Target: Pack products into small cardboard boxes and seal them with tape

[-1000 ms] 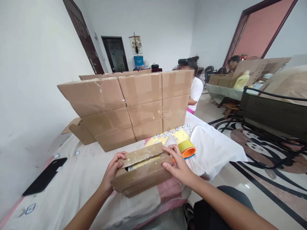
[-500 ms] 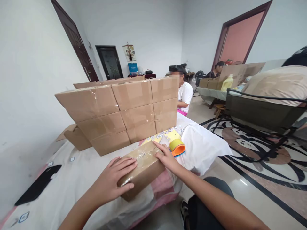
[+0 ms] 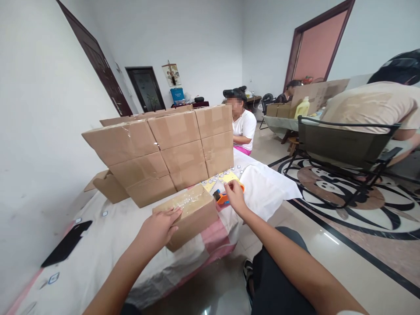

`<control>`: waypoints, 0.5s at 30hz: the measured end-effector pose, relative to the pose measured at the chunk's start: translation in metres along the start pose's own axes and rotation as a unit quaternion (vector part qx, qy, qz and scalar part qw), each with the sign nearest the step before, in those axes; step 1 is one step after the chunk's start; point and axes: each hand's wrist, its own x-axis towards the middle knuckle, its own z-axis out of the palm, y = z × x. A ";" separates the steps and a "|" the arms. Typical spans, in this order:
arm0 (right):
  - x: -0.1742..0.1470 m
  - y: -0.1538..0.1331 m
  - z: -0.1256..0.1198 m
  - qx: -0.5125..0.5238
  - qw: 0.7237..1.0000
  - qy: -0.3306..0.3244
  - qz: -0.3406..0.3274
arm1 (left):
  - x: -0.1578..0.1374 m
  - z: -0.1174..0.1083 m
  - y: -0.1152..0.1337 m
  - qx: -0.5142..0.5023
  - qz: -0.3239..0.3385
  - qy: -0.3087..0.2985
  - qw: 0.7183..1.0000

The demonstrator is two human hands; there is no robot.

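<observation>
A taped cardboard box [image 3: 193, 218] lies near the front edge of the cloth-covered table, clear tape glinting along its top. My left hand [image 3: 162, 225] grips its left end, fingers over the top and thumb against the near side. Just past the box's right end, my right hand [image 3: 234, 197] is closed around an orange tape dispenser [image 3: 223, 199] with a dark part at its left end. The fingers hide much of the dispenser, including most of its roll.
Stacked cardboard boxes [image 3: 179, 148] form a wall behind the box. An open carton [image 3: 110, 188] and a black flat item [image 3: 67, 245] are on the left. A person in white [image 3: 244, 129] sits beyond the stack. Another person bends over by a folding chair [image 3: 341, 142] at right.
My right hand has left the box's right end and taken hold of the tape dispenser, which is now turned. My left hand stays on the box, shifted toward its left end. The view has shifted slightly.
</observation>
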 end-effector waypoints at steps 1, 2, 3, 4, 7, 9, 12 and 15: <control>0.003 0.003 -0.004 0.001 1.000 0.015 0.006 | 0.001 -0.004 0.005 0.005 -0.010 -0.005 1.000; 0.005 0.006 -0.007 0.002 0.999 0.029 0.014 | 0.002 -0.009 0.009 0.009 -0.019 -0.011 1.000; 0.007 0.010 -0.009 0.003 0.999 0.039 0.026 | 0.003 -0.013 0.012 0.013 -0.026 -0.016 0.999; 0.009 0.014 -0.011 0.003 0.998 0.048 0.038 | 0.005 -0.017 0.015 0.015 -0.032 -0.019 0.999; 0.013 0.029 -0.011 -0.004 0.995 0.073 0.072 | 0.012 -0.026 0.021 0.019 -0.053 -0.021 0.998; 0.017 0.037 -0.009 -0.012 0.993 0.076 0.093 | 0.018 -0.031 0.023 0.020 -0.062 -0.016 0.998; 0.023 0.045 -0.005 -0.016 0.993 0.039 0.110 | 0.026 -0.037 0.026 0.021 -0.068 -0.015 0.997; 0.028 0.046 0.000 -0.023 0.995 -0.003 0.101 | 0.036 -0.042 0.031 0.019 -0.075 -0.021 0.997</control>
